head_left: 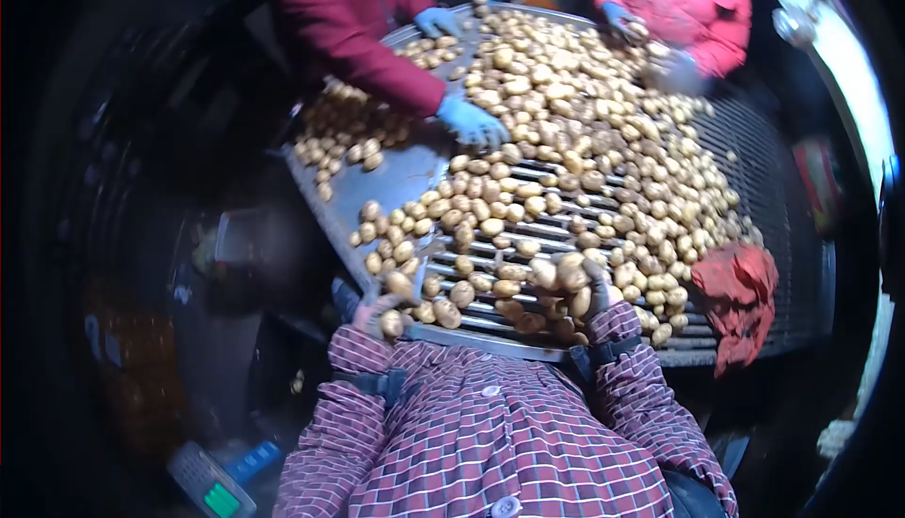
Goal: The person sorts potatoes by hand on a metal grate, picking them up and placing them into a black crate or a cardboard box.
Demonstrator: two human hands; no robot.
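Potatoes [462, 294], loose, on slatted metal table [471, 338]; left hand [370, 313], fingers curled round some; right hand [598, 294], fingers cupping several, seemingly against rolling.

- Left hand [371, 313]: one, seven o'clock
- Right hand [598, 290]: one, four o'clock
- Other people: two, one at eleven o'clock [344, 14], one at one o'clock [671, 0]
- Blue gloves [473, 124]: three clear, two at twelve, one at one
- Red cloth [740, 294]: one, three o'clock
- Green-lit displays [222, 500]: two, at twelve and seven
- Shirt buttons [505, 507]: two, six o'clock
- Potatoes [514, 65]: too many to count
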